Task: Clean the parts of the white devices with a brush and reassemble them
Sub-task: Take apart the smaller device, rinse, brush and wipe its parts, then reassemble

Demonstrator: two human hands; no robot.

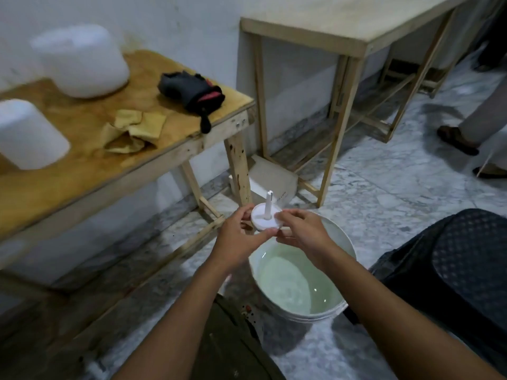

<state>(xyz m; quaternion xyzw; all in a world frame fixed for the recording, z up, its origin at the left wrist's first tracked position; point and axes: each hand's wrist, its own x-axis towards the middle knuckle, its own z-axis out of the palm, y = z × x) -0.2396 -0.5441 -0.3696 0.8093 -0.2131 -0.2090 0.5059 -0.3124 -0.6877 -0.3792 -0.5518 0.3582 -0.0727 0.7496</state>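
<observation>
Both hands meet over a bucket. The left hand [238, 238] pinches the near-left edge of a white disc [264, 221] between thumb and fingers, and the right hand [300, 234] grips its right edge with curled fingers. A thin pale stick [285, 229] shows just under the right fingers; whether it is a brush handle I cannot tell. The disc lies flat, with a slim white stem [268, 202] standing upright from its middle. It is held above the far rim of the white bucket [290, 315], which stands on the marble floor [384, 187] and holds pale water [288, 281].

To the left is a low wooden table [82, 176] carrying two blurred white rounded devices — one by the wall [82, 60], one nearer [27, 135] — plus a crumpled yellow cloth [134, 130] and a dark glove [192, 91] near the table's corner. A taller wooden table [329, 31] stands behind, with a white box [271, 179] on the floor below it. Another person's sandalled foot [455, 139] shows at the right, and dark patterned fabric [466, 256] lies beside the bucket.
</observation>
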